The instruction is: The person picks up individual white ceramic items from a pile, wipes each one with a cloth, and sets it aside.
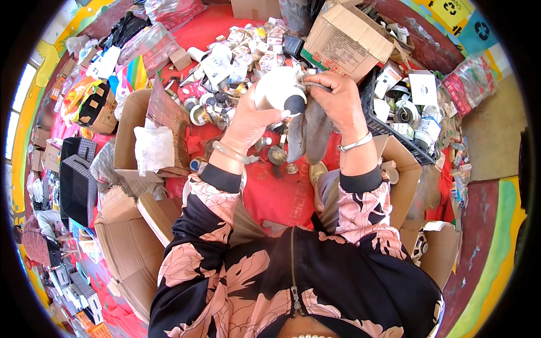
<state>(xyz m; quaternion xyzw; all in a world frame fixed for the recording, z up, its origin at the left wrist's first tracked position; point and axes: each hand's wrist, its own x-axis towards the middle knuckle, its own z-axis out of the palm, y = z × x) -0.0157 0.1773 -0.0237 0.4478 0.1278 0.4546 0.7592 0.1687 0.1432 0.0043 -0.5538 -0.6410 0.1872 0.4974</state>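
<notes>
My left hand (252, 120) grips a white rounded device with a black round lens (280, 92), held up above the red floor mat. My right hand (336, 100) presses a grey cloth (310, 132) against the top of that device; the cloth hangs down between my wrists. A pale bangle sits on my left wrist and a silver bracelet on my right. Both sleeves are black with pink flowers.
A heap of similar small white and metal devices (225, 73) lies beyond my hands. An open cardboard box (143, 135) with white paper stands left, a larger box (346, 39) behind, a black crate (394, 121) right. More cartons (129, 242) lie at lower left.
</notes>
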